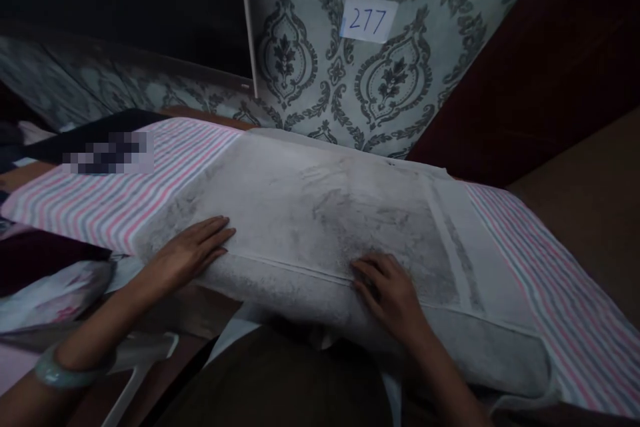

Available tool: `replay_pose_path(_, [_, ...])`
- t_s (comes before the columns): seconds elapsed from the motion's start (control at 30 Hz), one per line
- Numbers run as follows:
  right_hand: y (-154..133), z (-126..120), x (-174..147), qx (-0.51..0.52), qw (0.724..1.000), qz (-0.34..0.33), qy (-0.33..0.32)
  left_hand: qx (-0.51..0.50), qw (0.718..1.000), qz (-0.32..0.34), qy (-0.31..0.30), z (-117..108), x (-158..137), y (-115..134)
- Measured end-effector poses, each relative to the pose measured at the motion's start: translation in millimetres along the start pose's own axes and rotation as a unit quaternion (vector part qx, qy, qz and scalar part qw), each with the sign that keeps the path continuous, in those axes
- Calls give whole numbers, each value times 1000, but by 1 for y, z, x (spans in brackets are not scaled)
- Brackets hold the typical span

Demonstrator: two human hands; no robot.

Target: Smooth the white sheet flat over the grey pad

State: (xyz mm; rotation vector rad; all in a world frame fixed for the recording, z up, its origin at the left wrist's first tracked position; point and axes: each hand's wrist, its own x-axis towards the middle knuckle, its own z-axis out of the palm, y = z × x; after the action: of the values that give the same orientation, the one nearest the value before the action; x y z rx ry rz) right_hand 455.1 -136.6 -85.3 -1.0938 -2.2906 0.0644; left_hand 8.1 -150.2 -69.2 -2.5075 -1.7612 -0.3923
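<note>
A grey piece of cloth with darker mottled patches lies spread across an ironing board with a pink, white and grey striped cover. A stitched seam runs along its near side, and the near edge hangs over the board. My left hand rests on the cloth at its left part, fingers stretched out flat. On the seam, right of the middle, sits my right hand, its fingers bent and its thumb apart from them. Neither hand visibly grips anything. Whether the cloth is a garment I cannot tell.
A dark screen hangs on the patterned wall, beside a paper card marked 277. A blurred-out object lies at the board's left end. Floral fabric and a pale chair-like frame are at the lower left.
</note>
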Motion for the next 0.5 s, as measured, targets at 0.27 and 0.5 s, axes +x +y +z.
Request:
replay_pose_path(0.27, [-12,15,16,-46,997,-37,-41,22,999,-35,-29,-12,-21,-19])
replay_pose_path(0.5, [-14,16,8,-92,993,-49,-56,35,997,-51,-41,-9,-13,-17])
